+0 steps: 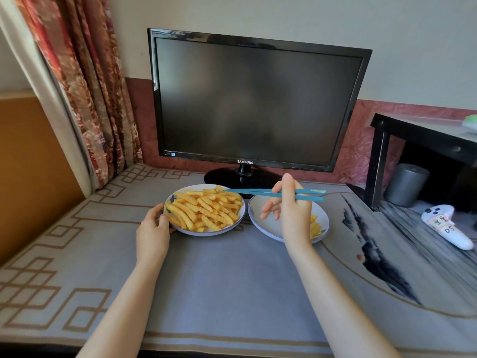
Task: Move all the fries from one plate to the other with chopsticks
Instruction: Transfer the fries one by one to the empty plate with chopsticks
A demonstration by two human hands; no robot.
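1. Your right hand [291,213] pinches the blue chopsticks [273,193], lower fingers spread loose; the tips reach left of your fingers, over the fries [206,208].
2. Your left hand [152,228] grips the full plate [206,232] at its rim, fingers curled.
3. Under your right palm lies the second plate [268,228], holding a few fries.

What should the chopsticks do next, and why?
Probably dip the tips of the chopsticks and pinch one fry at the far edge of the full plate. The right hand holds them right there, the left hand steadies that plate, and the other plate has only a few fries.
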